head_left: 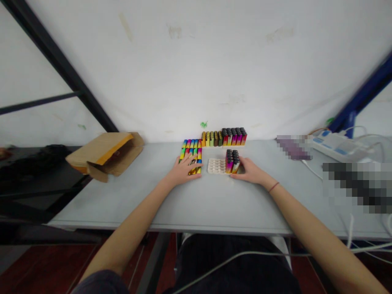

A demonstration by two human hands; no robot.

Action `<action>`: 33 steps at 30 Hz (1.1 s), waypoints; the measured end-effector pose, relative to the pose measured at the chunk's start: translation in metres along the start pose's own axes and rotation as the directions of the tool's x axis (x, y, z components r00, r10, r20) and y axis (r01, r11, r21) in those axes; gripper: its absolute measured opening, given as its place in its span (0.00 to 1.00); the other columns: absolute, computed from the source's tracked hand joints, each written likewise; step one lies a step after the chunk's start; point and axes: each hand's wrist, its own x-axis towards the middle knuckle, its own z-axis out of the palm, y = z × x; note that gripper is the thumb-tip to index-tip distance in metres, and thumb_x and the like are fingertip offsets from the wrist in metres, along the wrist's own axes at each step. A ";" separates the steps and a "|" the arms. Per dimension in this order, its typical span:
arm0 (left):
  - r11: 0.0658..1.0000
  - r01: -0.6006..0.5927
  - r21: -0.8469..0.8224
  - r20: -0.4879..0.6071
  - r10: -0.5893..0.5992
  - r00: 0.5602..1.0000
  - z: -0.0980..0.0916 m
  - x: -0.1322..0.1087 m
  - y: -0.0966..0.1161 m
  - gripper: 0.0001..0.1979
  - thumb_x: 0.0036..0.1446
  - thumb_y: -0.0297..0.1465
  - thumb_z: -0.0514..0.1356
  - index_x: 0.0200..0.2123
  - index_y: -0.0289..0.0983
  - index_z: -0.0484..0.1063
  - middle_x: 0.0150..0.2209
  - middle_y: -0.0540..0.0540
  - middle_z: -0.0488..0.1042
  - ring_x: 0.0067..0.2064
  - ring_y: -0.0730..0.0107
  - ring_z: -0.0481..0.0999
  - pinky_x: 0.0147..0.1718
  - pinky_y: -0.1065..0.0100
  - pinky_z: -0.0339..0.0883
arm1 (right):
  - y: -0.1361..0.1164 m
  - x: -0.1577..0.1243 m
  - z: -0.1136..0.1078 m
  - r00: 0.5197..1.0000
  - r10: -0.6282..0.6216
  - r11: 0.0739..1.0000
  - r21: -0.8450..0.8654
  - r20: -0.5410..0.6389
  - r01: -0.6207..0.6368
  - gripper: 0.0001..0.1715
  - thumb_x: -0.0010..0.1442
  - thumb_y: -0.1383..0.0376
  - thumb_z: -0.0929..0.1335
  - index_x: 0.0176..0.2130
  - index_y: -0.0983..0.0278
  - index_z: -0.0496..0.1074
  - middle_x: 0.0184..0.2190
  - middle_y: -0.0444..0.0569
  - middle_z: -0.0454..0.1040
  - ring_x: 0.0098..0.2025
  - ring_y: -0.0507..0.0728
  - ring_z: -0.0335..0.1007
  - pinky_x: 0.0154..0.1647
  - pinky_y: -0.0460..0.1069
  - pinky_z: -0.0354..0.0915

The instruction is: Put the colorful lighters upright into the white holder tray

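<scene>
My left hand (183, 169) lies with its fingers spread over rows of shiny multicoloured tubes (191, 143); whether these are whole lighters or just sleeves I cannot tell. To their right is a white tray with round holes (217, 166). Black-topped lighters (232, 161) in pink, yellow and white stand upright at the tray's right end. My right hand (250, 170) curves around that end, thumb in front and fingers at the far side. Behind the tray stand a block of black-topped lighters (234, 136) and a row of yellow, green and brown lighters (211, 139).
An open cardboard box (101, 153) lies on its side at the table's left. On the right are a purple phone (292, 148) with a white cable, a white power strip (333, 147) and a blurred-out dark object. A white wall rises behind the grey table (220, 208).
</scene>
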 end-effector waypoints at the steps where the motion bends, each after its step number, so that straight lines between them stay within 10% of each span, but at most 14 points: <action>1: 1.000 0.008 0.001 0.007 -0.008 1.000 0.000 0.001 0.000 0.26 0.63 0.52 0.56 0.61 0.53 0.70 0.72 0.43 0.57 0.73 0.41 0.51 0.64 0.29 0.42 | 0.000 0.000 0.000 1.000 0.005 1.000 -0.004 0.005 -0.005 0.40 0.52 0.49 0.75 0.55 0.70 0.68 0.46 0.62 0.76 0.47 0.69 0.71 0.47 0.60 0.69; 14: 0.999 -0.031 0.010 0.036 0.030 0.999 0.002 0.004 -0.009 0.30 0.63 0.54 0.55 0.63 0.49 0.68 0.71 0.39 0.57 0.73 0.47 0.53 0.66 0.34 0.43 | 0.001 0.000 0.000 1.000 -0.002 1.000 0.008 -0.016 0.002 0.39 0.51 0.49 0.76 0.55 0.68 0.69 0.45 0.60 0.76 0.47 0.69 0.71 0.47 0.60 0.69; 19: 0.993 0.020 -0.113 -0.105 -0.032 0.994 -0.003 0.017 0.019 0.34 0.64 0.52 0.54 0.69 0.45 0.60 0.73 0.39 0.54 0.74 0.42 0.44 0.68 0.33 0.34 | 0.002 0.000 0.002 0.999 -0.018 0.999 0.027 -0.038 0.019 0.39 0.50 0.50 0.77 0.54 0.67 0.70 0.45 0.59 0.77 0.46 0.68 0.72 0.46 0.60 0.69; 25: 0.845 -0.121 -0.520 -0.100 0.080 0.992 -0.002 0.076 0.074 0.54 0.47 0.50 0.70 0.70 0.31 0.53 0.72 0.28 0.53 0.72 0.42 0.55 0.69 0.48 0.51 | 0.002 0.000 0.003 0.999 -0.026 0.999 0.024 -0.037 0.027 0.38 0.51 0.52 0.76 0.54 0.68 0.69 0.45 0.60 0.77 0.46 0.69 0.72 0.47 0.60 0.69; 29: 0.743 -0.084 -0.664 0.071 0.174 0.982 0.004 0.105 0.079 0.43 0.43 0.43 0.73 0.60 0.34 0.67 0.56 0.34 0.76 0.57 0.47 0.76 0.58 0.50 0.68 | 0.001 0.001 0.004 0.999 -0.028 0.999 0.016 -0.041 0.029 0.38 0.50 0.53 0.77 0.54 0.67 0.69 0.45 0.59 0.77 0.47 0.69 0.72 0.47 0.60 0.68; 33: 0.586 -0.063 -0.808 0.063 0.192 0.979 0.001 0.107 0.075 0.33 0.44 0.37 0.73 0.53 0.36 0.69 0.51 0.38 0.78 0.53 0.54 0.78 0.53 0.56 0.72 | 0.000 0.001 0.004 0.998 -0.028 0.999 0.020 -0.055 0.029 0.39 0.50 0.51 0.77 0.55 0.67 0.69 0.45 0.59 0.77 0.47 0.69 0.72 0.48 0.60 0.68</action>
